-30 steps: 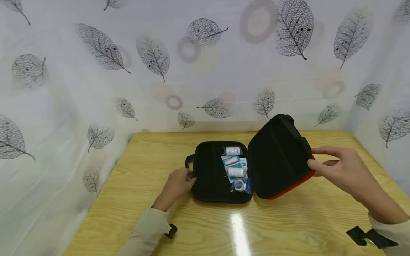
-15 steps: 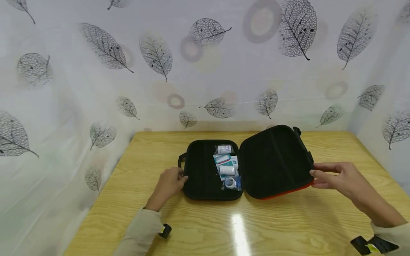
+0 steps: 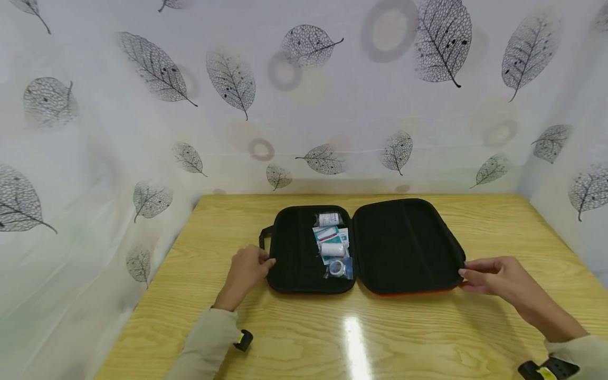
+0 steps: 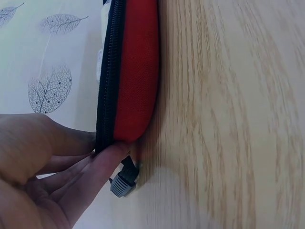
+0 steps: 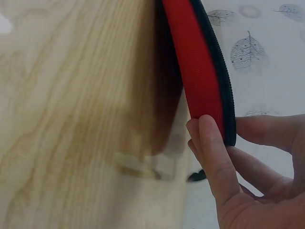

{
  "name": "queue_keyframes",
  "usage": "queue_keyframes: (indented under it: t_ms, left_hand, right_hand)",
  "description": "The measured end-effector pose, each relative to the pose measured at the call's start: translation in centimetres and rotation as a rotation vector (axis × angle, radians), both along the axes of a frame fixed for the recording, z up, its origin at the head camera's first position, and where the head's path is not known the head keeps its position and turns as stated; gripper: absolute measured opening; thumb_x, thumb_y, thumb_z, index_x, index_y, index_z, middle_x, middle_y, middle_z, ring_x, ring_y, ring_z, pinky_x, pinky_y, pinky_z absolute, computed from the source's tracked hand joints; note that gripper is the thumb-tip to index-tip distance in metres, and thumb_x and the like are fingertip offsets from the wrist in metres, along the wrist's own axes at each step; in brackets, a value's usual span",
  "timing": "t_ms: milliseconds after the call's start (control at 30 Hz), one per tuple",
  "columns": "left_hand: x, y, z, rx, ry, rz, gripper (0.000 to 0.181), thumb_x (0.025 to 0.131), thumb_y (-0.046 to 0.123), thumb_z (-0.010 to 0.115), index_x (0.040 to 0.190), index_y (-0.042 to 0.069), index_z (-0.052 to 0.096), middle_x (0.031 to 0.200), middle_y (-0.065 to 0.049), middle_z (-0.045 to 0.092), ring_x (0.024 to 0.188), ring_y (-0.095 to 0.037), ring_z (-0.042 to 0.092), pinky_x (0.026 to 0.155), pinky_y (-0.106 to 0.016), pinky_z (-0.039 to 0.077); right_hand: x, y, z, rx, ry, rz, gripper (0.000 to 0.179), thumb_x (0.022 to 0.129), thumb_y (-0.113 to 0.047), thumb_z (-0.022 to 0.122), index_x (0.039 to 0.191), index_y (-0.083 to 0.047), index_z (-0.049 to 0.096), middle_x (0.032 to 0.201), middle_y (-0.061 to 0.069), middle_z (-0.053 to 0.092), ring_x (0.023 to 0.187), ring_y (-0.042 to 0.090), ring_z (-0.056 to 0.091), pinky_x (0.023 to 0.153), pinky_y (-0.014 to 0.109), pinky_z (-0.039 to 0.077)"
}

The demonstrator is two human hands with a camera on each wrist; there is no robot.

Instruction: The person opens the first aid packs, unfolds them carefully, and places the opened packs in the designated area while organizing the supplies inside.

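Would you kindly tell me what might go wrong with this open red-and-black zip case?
The right half of the red-and-black zip case seems raised at its outer edge, so it might drop if the right hand lets go.

The white cylindrical rolls in clear wrap and teal-and-white flat packets could slide if the left hand tips its half.

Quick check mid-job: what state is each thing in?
Case's left half: open, lying flat
Case's right half: open, outer edge raised
Zipper: undone
White rolls: wrapped in clear plastic
Packets: flat, partly covered
White ring: bagged
Left hand: pinching left half's edge
Right hand: pinching right half's edge
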State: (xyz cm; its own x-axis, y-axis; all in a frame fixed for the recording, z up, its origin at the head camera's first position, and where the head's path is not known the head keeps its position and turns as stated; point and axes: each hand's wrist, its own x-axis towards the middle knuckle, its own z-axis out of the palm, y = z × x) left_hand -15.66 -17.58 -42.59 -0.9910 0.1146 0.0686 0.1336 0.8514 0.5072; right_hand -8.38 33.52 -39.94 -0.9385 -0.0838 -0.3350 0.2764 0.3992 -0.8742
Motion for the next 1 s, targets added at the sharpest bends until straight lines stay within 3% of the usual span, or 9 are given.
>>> queue_keyframes:
  t_ms: [267, 500, 767, 1000]
  left_hand:
    - [-0.1, -0.1, 0.2, 0.014, 0.006, 0.027, 0.012, 0.089, 0.014, 0.079, 0.09, 0.002, 0.081, 0.077, -0.004, 0.074, 0.068, -0.015, 0.067, 0.069, -0.041, 0.058]
    - [-0.1, -0.2, 0.1, 0.037, -0.019, 0.033, 0.011, 0.089, 0.015, 0.08, 0.089, 0.004, 0.081, 0.074, -0.002, 0.073, 0.063, -0.012, 0.065, 0.063, -0.037, 0.056]
    - [-0.3, -0.3, 0.1, 0.061, -0.031, 0.047, 0.014, 0.087, 0.018, 0.082, 0.088, 0.004, 0.081, 0.071, 0.0, 0.073, 0.056, -0.008, 0.063, 0.055, -0.03, 0.053]
    - [-0.5, -0.6, 0.1, 0.061, -0.073, 0.067, 0.025, 0.086, 0.023, 0.083, 0.098, 0.001, 0.08, 0.088, -0.007, 0.076, 0.077, -0.021, 0.072, 0.07, -0.04, 0.059]
  right_hand:
    - [-0.3, 0.1, -0.8, 0.069, -0.068, -0.004, 0.063, 0.102, -0.021, 0.063, 0.137, 0.026, 0.041, 0.111, 0.017, 0.073, 0.092, 0.021, 0.075, 0.085, 0.04, 0.058]
    - [-0.4, -0.1, -1.3, 0.141, -0.086, 0.011, 0.065, 0.101, -0.026, 0.065, 0.135, 0.025, 0.044, 0.106, 0.015, 0.074, 0.09, 0.022, 0.074, 0.082, 0.038, 0.059]
    - [-0.8, 0.4, -0.4, 0.207, -0.001, 0.032, 0.055, 0.1, -0.022, 0.065, 0.127, 0.024, 0.052, 0.101, 0.013, 0.072, 0.083, 0.024, 0.073, 0.073, 0.037, 0.061]
    - [-1.9, -0.2, 1.4, 0.311, 0.107, 0.093, 0.056, 0.101, -0.026, 0.065, 0.128, 0.022, 0.054, 0.106, 0.022, 0.07, 0.083, 0.027, 0.073, 0.073, 0.039, 0.061]
